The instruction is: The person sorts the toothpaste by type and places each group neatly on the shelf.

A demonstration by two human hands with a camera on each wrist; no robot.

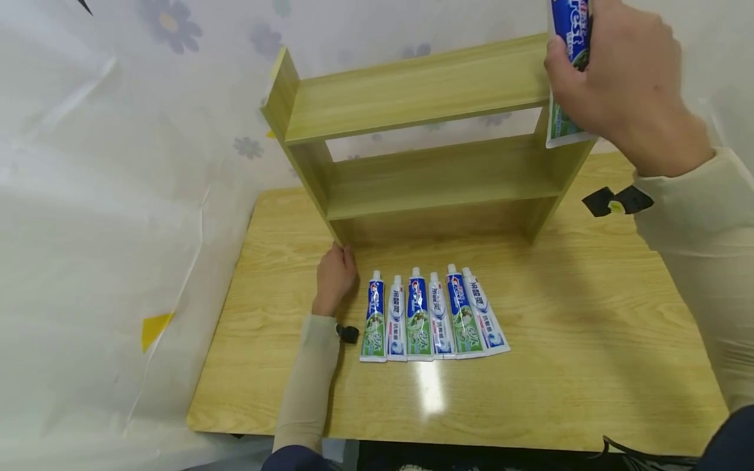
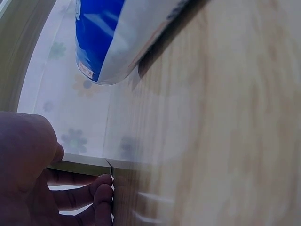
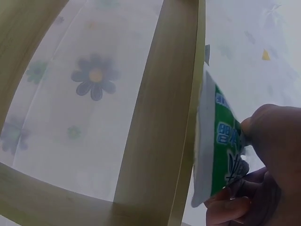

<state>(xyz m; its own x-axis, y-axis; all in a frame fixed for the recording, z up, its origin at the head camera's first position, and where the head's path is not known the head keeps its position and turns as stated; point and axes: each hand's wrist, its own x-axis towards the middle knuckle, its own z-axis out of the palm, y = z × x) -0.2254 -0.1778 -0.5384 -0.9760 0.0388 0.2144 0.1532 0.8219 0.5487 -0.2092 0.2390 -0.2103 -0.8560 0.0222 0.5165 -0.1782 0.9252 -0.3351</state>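
Observation:
A blue and green Crest toothpaste tube [image 1: 570, 39] is gripped in my right hand [image 1: 633, 78], at the top right corner of a small wooden shelf [image 1: 436, 173]. The right wrist view shows the tube's flat white end [image 3: 203, 155] overlapping the shelf's side panel, with thumb and fingers [image 3: 230, 207] around the green part. Down at the shelf's lower left corner, my left hand [image 1: 334, 275] pinches the foot of the side panel. In the left wrist view, that hand's thumb and curled fingers [image 2: 101, 193] lie on either side of the panel edge [image 2: 80, 168].
Several toothpaste tubes [image 1: 418, 320], blue-green and white ones alternating, lie side by side in front of the shelf on the wooden table [image 1: 577, 366]. Behind stands a flower-patterned wall covering [image 1: 224, 72]. A dark cable [image 1: 624, 448] runs by the table's front edge.

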